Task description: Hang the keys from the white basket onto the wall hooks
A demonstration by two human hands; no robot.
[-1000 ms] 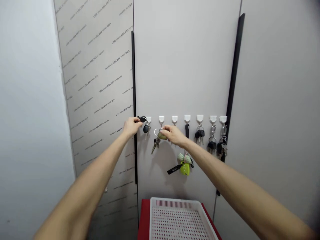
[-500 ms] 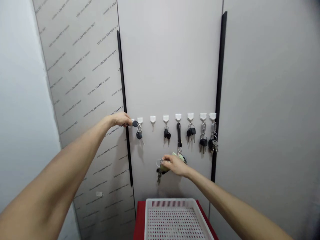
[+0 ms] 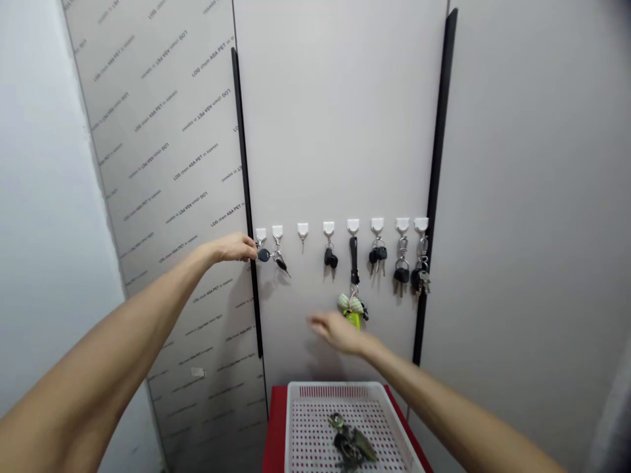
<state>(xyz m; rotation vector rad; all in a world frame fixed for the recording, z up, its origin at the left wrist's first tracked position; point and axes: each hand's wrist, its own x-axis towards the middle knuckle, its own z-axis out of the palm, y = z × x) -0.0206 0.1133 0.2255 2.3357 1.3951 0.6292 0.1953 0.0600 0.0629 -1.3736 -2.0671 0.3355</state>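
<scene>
My left hand [image 3: 240, 248] is at the left end of the hook row, its fingertips pinched on a black-headed key [image 3: 264, 255]. Just right of it, more keys [image 3: 281, 264] dangle on a ring from the second hook [image 3: 277, 231]. Which hook bears the pinched key, I cannot tell. My right hand [image 3: 340, 332], blurred at the fingertips, is held out above the basket with nothing visible in it. Below lies a blurred bunch of keys [image 3: 350, 443] in the white plastic basket [image 3: 290, 427]. Behind the right hand hangs a black strap [image 3: 353, 259] with a green bow and a yellow-green tag [image 3: 352, 319].
More key sets hang along the row, among them a pair of black-headed keys [image 3: 330, 257] and a bunch [image 3: 401, 274] farther right. The third hook [image 3: 302, 229] bears no keys. Long black handles [image 3: 436, 164] run down the cabinet doors. A red stand [image 3: 277, 420] supports the basket.
The key bunch has left my right hand and is now in the basket. My left hand has dropped slightly with its key, baring the leftmost hook.
</scene>
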